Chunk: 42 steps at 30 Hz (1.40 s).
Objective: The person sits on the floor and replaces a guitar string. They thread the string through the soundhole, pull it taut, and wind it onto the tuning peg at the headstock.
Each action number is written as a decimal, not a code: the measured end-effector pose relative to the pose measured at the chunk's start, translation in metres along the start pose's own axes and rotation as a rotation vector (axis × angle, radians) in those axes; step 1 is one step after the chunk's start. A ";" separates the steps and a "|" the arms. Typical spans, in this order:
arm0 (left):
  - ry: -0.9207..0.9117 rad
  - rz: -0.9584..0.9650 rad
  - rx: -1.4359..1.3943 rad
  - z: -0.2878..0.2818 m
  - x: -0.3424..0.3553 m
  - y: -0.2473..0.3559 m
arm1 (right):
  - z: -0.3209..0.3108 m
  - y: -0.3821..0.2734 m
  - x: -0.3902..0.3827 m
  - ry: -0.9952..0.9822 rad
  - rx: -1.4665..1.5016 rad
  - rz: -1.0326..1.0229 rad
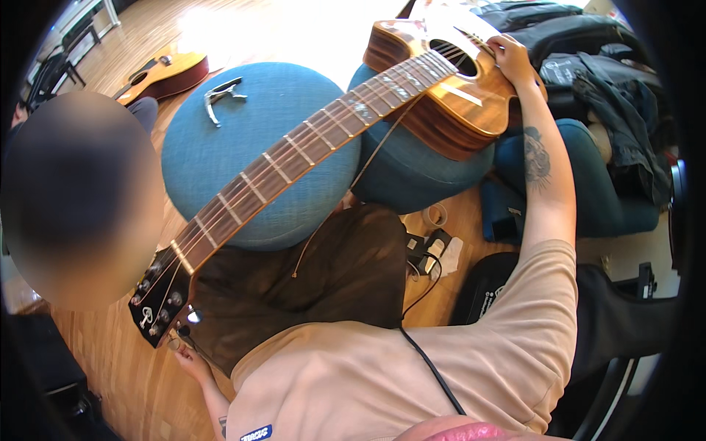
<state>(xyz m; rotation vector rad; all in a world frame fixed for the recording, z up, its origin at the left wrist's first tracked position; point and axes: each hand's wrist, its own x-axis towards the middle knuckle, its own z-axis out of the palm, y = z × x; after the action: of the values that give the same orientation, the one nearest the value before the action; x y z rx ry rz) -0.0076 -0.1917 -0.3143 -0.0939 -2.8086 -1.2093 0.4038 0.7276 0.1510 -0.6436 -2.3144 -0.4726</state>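
The acoustic guitar [338, 125] lies face up, its body over the far blue pouf [412, 184] and its neck slanting above the round blue pouf [195, 158], probably because padded seats spare the wood. The headstock [158, 305] juts past the cushion, which leaves its pegs reachable from below. There the left grip [193, 365] sits with fingers raised to the pegs; whether it pinches one, I cannot tell. The right grip [511, 60] reaches the strings near the bridge, fingers bent, though their closure is unclear. A silver capo [220, 95] rests beside the neck (within easy reach, presumably deliberately). A thin strand [370, 162] dangles toward the lap.
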 end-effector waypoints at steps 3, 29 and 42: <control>-0.003 -0.219 -0.329 0.001 0.004 0.021 | 0.004 -0.008 -0.004 0.036 0.023 0.027; -0.074 1.003 -0.337 -0.060 -0.071 0.387 | 0.007 -0.020 -0.012 0.014 0.057 0.198; 0.033 1.178 -0.345 -0.027 -0.133 0.534 | 0.018 -0.027 -0.007 0.021 0.149 0.248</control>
<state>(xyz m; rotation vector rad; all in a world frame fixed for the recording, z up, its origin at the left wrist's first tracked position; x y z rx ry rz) 0.1733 0.1521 0.0767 -1.4412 -1.8090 -1.2159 0.3837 0.7126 0.1296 -0.8332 -2.1874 -0.1890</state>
